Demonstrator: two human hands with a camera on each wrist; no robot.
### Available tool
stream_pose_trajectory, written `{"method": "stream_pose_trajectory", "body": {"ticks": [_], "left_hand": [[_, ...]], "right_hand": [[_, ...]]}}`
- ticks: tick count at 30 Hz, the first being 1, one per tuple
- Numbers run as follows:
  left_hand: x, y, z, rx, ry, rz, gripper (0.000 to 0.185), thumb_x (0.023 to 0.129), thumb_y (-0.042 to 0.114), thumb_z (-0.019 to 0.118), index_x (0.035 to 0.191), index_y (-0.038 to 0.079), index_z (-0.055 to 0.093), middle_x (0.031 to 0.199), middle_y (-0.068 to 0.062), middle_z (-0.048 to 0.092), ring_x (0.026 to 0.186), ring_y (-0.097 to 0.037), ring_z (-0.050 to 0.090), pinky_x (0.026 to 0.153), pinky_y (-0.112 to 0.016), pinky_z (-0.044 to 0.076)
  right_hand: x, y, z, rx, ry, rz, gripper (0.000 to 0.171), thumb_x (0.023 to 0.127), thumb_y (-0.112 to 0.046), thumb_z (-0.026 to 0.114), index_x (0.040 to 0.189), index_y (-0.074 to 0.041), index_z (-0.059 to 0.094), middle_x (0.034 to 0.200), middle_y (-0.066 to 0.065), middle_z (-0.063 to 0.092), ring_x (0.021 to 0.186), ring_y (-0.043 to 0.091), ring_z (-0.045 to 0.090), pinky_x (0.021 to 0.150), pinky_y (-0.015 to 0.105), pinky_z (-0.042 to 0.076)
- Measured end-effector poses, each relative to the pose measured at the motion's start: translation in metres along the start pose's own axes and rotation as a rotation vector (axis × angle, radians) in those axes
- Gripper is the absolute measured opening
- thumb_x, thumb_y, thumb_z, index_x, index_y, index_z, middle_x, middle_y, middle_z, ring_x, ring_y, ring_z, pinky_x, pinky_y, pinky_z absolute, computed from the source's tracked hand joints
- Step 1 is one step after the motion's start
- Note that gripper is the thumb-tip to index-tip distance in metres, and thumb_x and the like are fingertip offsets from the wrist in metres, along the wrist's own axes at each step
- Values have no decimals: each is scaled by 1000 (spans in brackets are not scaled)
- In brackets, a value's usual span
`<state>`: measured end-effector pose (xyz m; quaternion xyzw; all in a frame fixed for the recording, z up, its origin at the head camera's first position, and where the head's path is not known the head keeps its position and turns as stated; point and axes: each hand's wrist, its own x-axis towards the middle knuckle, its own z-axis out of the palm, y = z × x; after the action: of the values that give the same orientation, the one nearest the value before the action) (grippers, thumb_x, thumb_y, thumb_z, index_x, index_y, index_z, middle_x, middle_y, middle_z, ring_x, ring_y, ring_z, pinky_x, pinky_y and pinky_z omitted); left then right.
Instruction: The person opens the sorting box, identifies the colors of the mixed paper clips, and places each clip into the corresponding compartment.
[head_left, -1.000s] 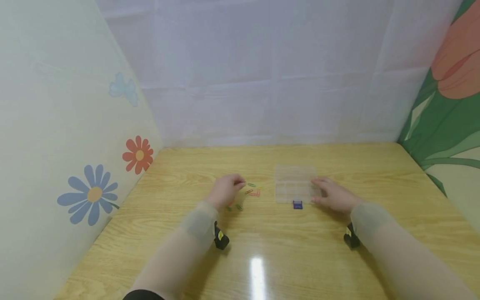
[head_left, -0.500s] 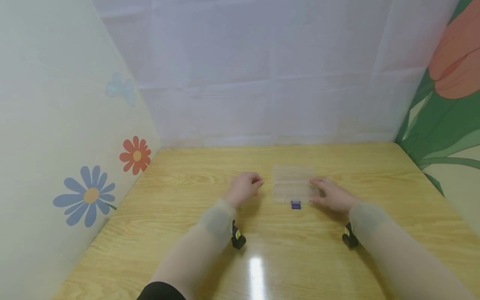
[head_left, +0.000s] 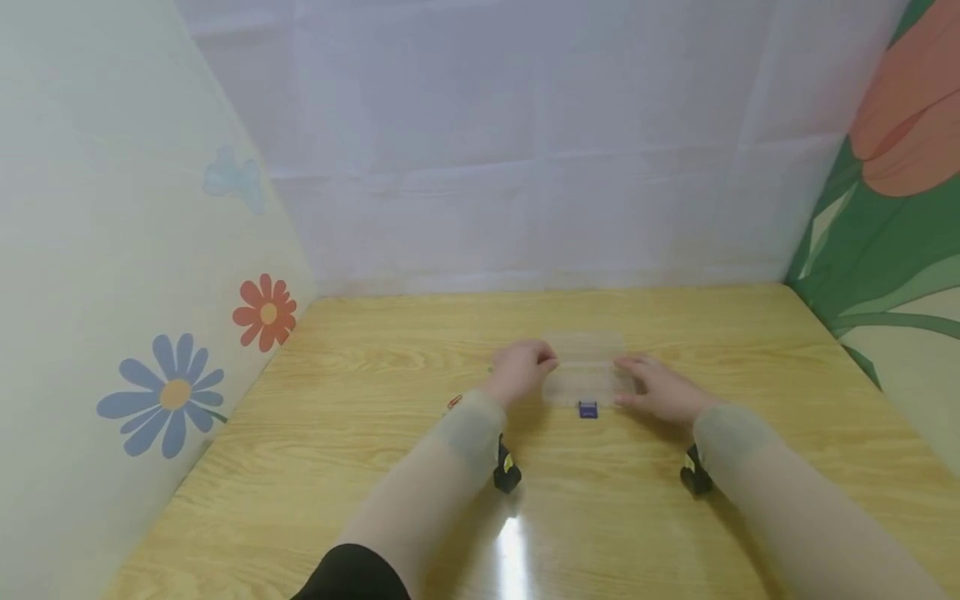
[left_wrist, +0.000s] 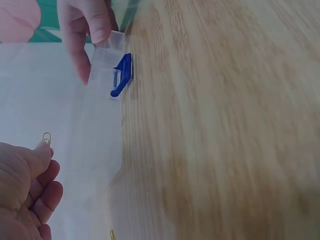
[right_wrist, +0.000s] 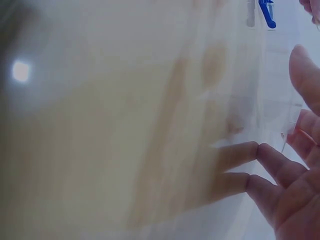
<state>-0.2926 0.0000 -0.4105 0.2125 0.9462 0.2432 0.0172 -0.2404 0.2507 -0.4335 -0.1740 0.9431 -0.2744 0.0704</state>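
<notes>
Wooden counter [head_left: 225, 517] below; left grip [head_left: 521, 371] pinches a yellow paperclip [left_wrist: 46, 136]; right grip [head_left: 663, 390], spread, should steady the clear box [head_left: 588, 371] between.

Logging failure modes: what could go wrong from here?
Slip: the left hand pinches the yellow paper clip, one end sticking out; it may pop free.
Misdrop: the clear plastic divider box shows only faint walls, so the wrong compartment is possible.
Shift: if the right hand lets go of the box's right side, a bump might slide it.

Wood-grain table [head_left: 637, 533]; creased backdrop [head_left: 525, 150] behind; blue flower [head_left: 175, 395] left, tulip [head_left: 911, 108] right.
</notes>
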Motion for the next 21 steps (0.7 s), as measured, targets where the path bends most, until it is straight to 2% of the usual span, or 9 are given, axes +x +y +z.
{"method": "stream_pose_trajectory", "body": {"ticks": [9,21], "left_hand": [[8,18,9,19,-33,-3,14,95,30,61,99,19,69,87,11,66,82,-9,56,92,-40,33],[20,27,25,24,-47,48,11,93,26,63,100,19,68,95,9,67,92,-12,57,92,-39,31]], "right_hand": [[1,-1,0,-11,7,0,73,91,-38,64,146,-2,34,149,28,29,134,48,29,106,62,22],[4,2,1,-23,12,-12,73,91,-39,65,145,-1,36,148,28,32,133,47,32,106,61,24]]}}
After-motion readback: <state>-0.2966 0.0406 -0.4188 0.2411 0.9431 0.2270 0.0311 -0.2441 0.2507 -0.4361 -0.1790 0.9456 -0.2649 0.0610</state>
